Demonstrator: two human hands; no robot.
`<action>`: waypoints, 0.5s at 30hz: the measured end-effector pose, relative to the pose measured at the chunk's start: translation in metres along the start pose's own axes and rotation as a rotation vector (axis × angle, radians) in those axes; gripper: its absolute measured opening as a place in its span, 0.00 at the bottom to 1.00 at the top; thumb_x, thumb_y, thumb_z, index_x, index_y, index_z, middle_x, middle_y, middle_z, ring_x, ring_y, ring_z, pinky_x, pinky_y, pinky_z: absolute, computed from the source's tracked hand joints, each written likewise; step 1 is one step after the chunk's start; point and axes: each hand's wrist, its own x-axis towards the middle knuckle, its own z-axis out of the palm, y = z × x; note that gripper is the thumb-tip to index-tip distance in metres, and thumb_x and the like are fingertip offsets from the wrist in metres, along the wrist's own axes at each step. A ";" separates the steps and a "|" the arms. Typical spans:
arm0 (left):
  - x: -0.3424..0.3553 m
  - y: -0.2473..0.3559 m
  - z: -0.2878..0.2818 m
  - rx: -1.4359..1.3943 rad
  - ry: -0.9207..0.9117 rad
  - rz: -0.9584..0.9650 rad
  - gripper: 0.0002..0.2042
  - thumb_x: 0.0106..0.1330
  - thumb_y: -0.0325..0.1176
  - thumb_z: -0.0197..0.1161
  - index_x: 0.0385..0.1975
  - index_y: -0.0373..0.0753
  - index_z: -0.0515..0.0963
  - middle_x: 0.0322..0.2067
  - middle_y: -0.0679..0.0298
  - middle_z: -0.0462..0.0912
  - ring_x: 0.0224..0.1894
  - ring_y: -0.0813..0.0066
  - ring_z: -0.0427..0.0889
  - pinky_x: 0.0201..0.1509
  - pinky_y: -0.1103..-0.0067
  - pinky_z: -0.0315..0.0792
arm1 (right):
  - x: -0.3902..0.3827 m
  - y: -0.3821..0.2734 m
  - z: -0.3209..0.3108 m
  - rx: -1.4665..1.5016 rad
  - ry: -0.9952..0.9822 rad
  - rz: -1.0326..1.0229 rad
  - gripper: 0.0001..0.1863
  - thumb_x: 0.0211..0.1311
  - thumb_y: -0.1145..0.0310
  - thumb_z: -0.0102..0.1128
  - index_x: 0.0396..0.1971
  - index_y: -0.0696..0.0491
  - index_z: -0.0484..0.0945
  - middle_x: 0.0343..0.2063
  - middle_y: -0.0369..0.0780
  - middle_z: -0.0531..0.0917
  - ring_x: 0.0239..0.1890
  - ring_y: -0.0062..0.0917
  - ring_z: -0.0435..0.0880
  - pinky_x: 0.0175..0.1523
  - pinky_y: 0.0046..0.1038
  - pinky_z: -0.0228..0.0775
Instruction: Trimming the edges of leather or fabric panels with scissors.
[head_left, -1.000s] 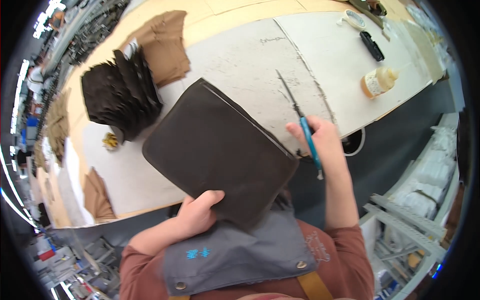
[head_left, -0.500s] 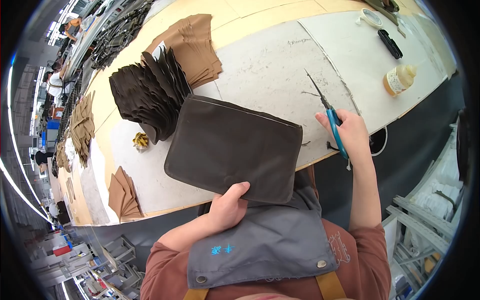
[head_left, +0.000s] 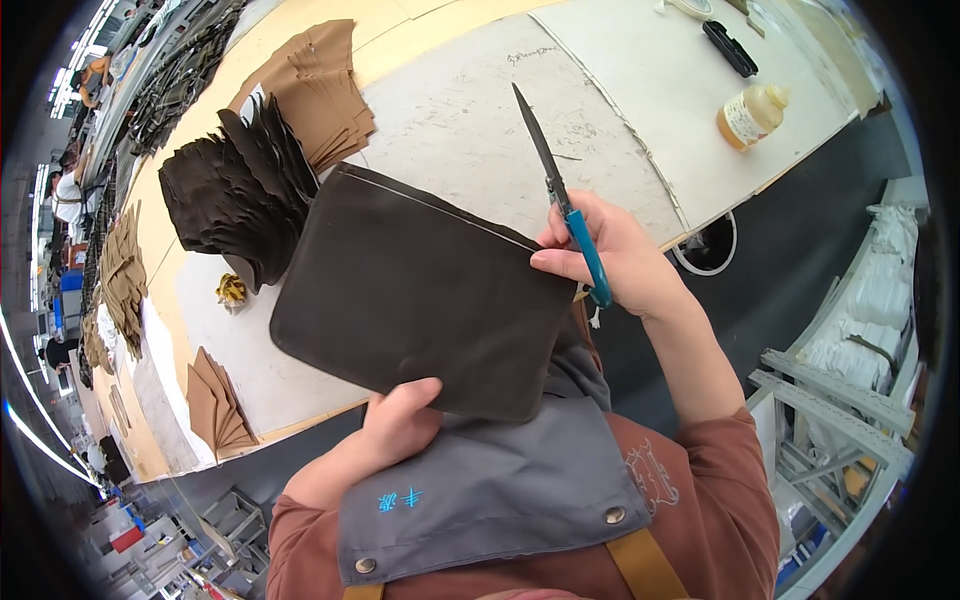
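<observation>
A flat dark brown rectangular piece (head_left: 419,292), stitched along its upper edge, is held above the worktable's front edge. My left hand (head_left: 399,418) grips its lower edge, thumb on top. My right hand (head_left: 612,251) has blue-handled scissors (head_left: 584,248) in it, blades closed and pointing away from me, while its thumb and fingers pinch the piece's upper right corner. A pile of dark cut pieces (head_left: 230,188) sits just left of the piece, with brown cut pieces (head_left: 310,85) behind it. A small crumpled yellow bit (head_left: 231,292) lies below the pile.
The pale worktable (head_left: 460,110) carries a glue bottle (head_left: 750,118), a black tool (head_left: 730,48), a tape roll (head_left: 686,6) and fanned brown pieces (head_left: 217,405) at lower left. A metal rack with white bundles (head_left: 854,340) stands right. Other people (head_left: 93,78) are far left.
My right hand, with the scissors, has moved in to the piece and now pinches its upper right corner. My left hand still grips the lower edge.
</observation>
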 end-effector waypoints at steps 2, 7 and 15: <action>-0.006 0.008 0.001 -0.021 -0.124 -0.015 0.30 0.58 0.41 0.51 0.61 0.35 0.61 0.61 0.55 0.66 0.62 0.60 0.66 0.65 0.64 0.59 | -0.007 0.001 -0.003 0.082 -0.015 -0.013 0.13 0.51 0.76 0.68 0.26 0.52 0.68 0.27 0.34 0.79 0.32 0.15 0.75 0.40 0.18 0.68; -0.013 0.025 0.010 0.041 0.046 -0.085 0.30 0.57 0.40 0.47 0.60 0.32 0.62 0.58 0.52 0.69 0.60 0.57 0.68 0.65 0.63 0.59 | -0.013 0.000 0.000 0.235 -0.061 0.018 0.12 0.52 0.76 0.66 0.25 0.51 0.68 0.26 0.34 0.78 0.31 0.15 0.75 0.38 0.17 0.67; -0.034 0.041 0.005 -0.146 0.051 -0.069 0.26 0.57 0.32 0.45 0.57 0.27 0.62 0.57 0.48 0.68 0.59 0.54 0.69 0.64 0.63 0.62 | -0.051 -0.001 -0.025 0.009 -0.121 0.196 0.15 0.50 0.65 0.70 0.27 0.51 0.69 0.20 0.31 0.73 0.24 0.11 0.70 0.31 0.17 0.63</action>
